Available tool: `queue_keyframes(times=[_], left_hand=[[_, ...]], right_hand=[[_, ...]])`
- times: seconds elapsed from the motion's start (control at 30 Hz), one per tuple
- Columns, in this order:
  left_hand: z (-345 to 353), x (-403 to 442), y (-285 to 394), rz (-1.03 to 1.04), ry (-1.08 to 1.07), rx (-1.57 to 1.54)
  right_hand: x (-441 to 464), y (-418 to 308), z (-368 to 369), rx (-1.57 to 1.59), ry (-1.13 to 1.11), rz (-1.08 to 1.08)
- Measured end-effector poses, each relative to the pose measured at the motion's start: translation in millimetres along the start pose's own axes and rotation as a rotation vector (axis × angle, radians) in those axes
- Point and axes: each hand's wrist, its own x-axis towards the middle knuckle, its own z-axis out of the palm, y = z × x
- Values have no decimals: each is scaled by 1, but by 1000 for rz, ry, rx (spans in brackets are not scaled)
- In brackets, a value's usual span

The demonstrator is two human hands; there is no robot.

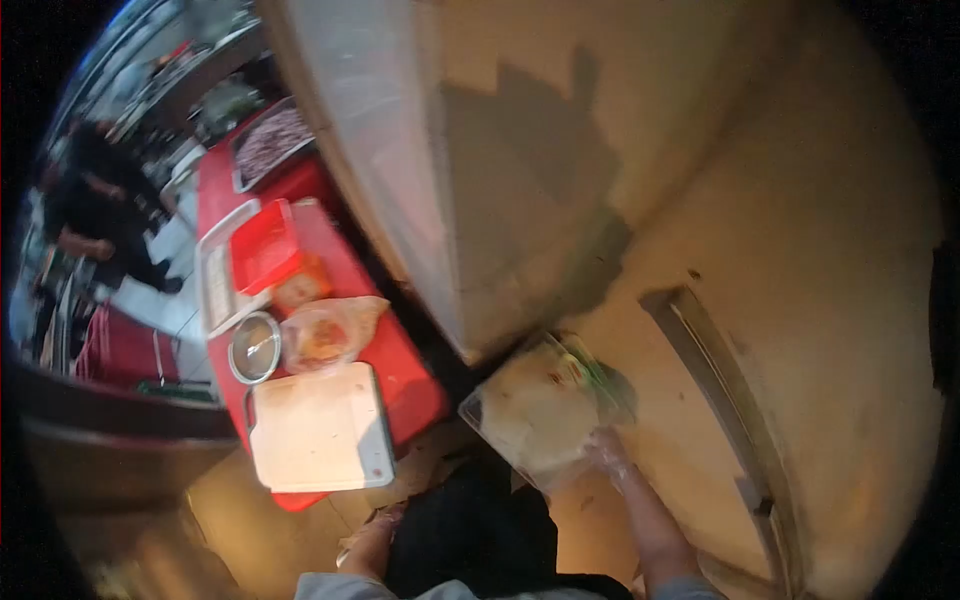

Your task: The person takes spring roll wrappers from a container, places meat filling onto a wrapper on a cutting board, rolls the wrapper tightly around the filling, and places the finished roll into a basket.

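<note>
My right hand (608, 452), in a thin clear glove, is at the near right edge of a square bin (530, 415) with a pale, translucent inside. Its fingers are blurred, so I cannot tell whether they grip the rim or only lie over it. Inside the bin are a green piece (592, 372) and small reddish-brown scraps (556, 379). My left hand (378, 522), also gloved, hangs low beside my dark apron (470, 530), below the white cutting board (322, 428). Its fingers are mostly hidden, and no object shows in it.
On the red table (415, 395) stand a metal bowl (255, 348), a plastic bag with orange food (322, 338), a red basket (266, 246), a white tray (216, 285) and a tray of pinkish pieces (272, 145). A wall corner rises ahead. A person (105, 205) stands at far left.
</note>
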Motion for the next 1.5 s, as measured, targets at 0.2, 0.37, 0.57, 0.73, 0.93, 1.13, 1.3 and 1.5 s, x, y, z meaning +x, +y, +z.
queue_keyframes(times=[0.2,0.37,0.57,0.73,0.93,1.13,1.3,1.5], left_hand=[[-68,16,32,167,72,15],[-104,-57,144,490,77,-184],[-98,-101,165,872,40,-73],[-104,-108,149,1074,118,-73],[-128,-140,138,1347,138,-179],[-136,-138,142,1194,150,-94],[-164,-101,203,1143,280,127],[-182,14,259,1000,540,301]], right_hand=[[18,21,45,-572,631,-111],[37,86,93,-139,743,67],[12,30,99,40,876,133],[-39,-22,85,491,867,104],[-76,-42,106,263,910,19],[-39,-21,140,-107,869,290],[31,59,140,-352,1093,441],[-9,52,120,405,927,295]])
